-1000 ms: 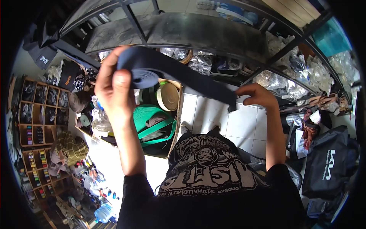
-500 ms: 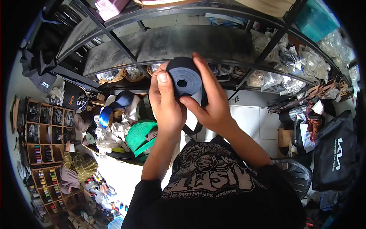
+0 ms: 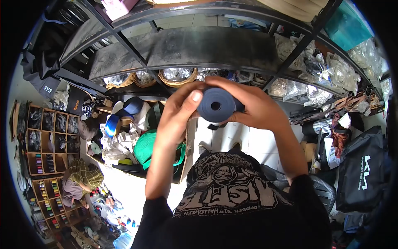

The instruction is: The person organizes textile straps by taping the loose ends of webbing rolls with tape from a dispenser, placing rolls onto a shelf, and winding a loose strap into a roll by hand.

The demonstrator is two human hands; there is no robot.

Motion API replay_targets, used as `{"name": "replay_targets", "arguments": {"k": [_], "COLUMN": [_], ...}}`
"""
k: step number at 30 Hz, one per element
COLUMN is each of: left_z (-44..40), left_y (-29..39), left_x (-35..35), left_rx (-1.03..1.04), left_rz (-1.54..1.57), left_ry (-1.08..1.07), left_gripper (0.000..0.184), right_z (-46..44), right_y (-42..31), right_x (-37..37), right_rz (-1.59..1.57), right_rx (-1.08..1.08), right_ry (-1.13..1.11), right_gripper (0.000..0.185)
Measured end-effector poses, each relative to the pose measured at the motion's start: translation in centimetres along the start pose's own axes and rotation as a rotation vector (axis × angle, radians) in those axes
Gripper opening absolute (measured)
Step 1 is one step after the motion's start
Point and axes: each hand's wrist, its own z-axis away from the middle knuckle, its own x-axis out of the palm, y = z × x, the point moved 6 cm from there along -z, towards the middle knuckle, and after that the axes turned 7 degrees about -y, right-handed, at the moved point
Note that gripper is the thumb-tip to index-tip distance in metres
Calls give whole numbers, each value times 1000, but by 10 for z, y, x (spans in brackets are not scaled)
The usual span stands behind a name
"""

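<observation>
A dark blue roll of webbing strap point(image 3: 225, 108) is held up in front of my chest, its coiled side with the centre hole facing me. My left hand point(image 3: 181, 108) grips its left side, the thumb laid against the coil's edge. My right hand point(image 3: 257, 106) wraps over its top and right side, with the thumb beneath. A short loose end of strap point(image 3: 213, 126) sticks out below the roll. The fingers behind the roll are hidden.
Ahead is a black metal shelf point(image 3: 207, 47) with wicker baskets point(image 3: 178, 75) below. Left stands a box holding a green strap roll point(image 3: 147, 150) and white webbing. A chair point(image 3: 321, 191) is at right. Another person point(image 3: 81, 182) bends beside thread racks at lower left.
The roll has moved right and slightly down, and its loose strap end now looks shorter. My right hand has shifted round to the roll's top and right side.
</observation>
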Motion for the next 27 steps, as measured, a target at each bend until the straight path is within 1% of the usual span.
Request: {"name": "replay_targets", "arguments": {"k": [1,2,4,5,7,8,10,12,14,15,16,18,19,22,23,24,27], "left_z": [-2,-7,-12,-14,-18,-18,-17,-19,-19,-21,-22,-24,-27,-30,-31,-30,-31], "left_y": [1,5,-9,-10,-11,-12,-14,-11,-8,-4,-1,-6,-12,-25,-32,-38,-39], "left_x": [-1,4,0,0,-1,-1,0,-6,-19,-23,-26,-27,-25,-14,-11,-9,7], "left_rx": [-4,31,-166,-166,-166,-150,-118,2,72,113,176,222,260,196,163,128,100], "left_rz": [-68,-149,-221,-221,-228,-202,-144,-55,49,85,102,107,153,330,324,317,392], "left_ry": [-13,-38,-106,-118,-149,-116,-47,109,246,302,368,437,465,591,607,627,433], "left_gripper": [54,47,39,37,33,32,31,32,31,31,35,48,49,53,54,55,57], "right_z": [-1,-1,-4,-4,-5,-4,-2,0,4,5,7,4,1,-5,-6,-5,-3], "right_y": [-1,-1,0,1,2,3,5,9,15,14,14,12,10,8,9,8,9], "right_x": [3,7,18,18,16,15,8,3,2,4,7,20,26,38,39,38,36], "right_rz": [12,37,87,80,54,39,43,41,38,24,9,21,44,240,301,320,361], "right_rx": [-4,-29,-78,-146,-98,-71,-26,-24,-63,-43,-23,-39,-43,-104,-118,-103,-87], "right_ry": [-100,-138,-216,-171,-216,-237,-207,-116,36,62,87,179,221,439,483,511,605], "right_gripper": [82,82,82,74,68,66,67,69,71,71,71,69,67,65,73,76,84]}}
